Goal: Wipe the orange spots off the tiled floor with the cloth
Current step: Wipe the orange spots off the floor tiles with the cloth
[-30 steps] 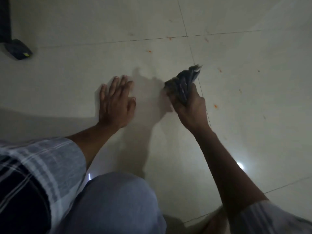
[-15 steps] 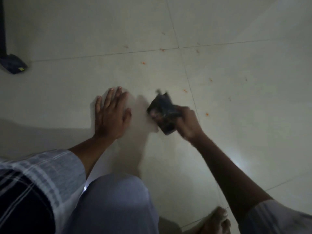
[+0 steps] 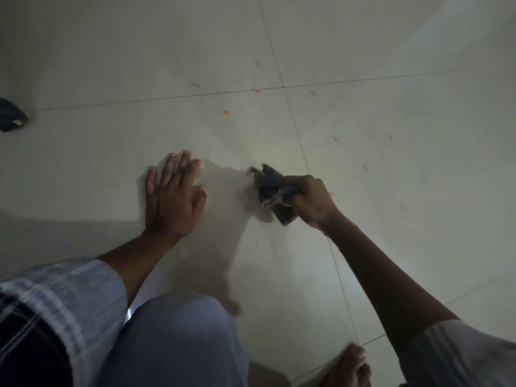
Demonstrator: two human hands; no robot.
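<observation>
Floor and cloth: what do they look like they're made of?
Floor: pale glazed tile, probably ceramic, given the thin grout lines and the glossy glare near the knee. Cloth: dark woven fabric, bunched and creased in the right hand, with a ragged edge; the fibre type can't be told.

Dim indoor room, pale tiled floor point(image 3: 391, 247), thin grout lines point(image 3: 296, 127)
</observation>
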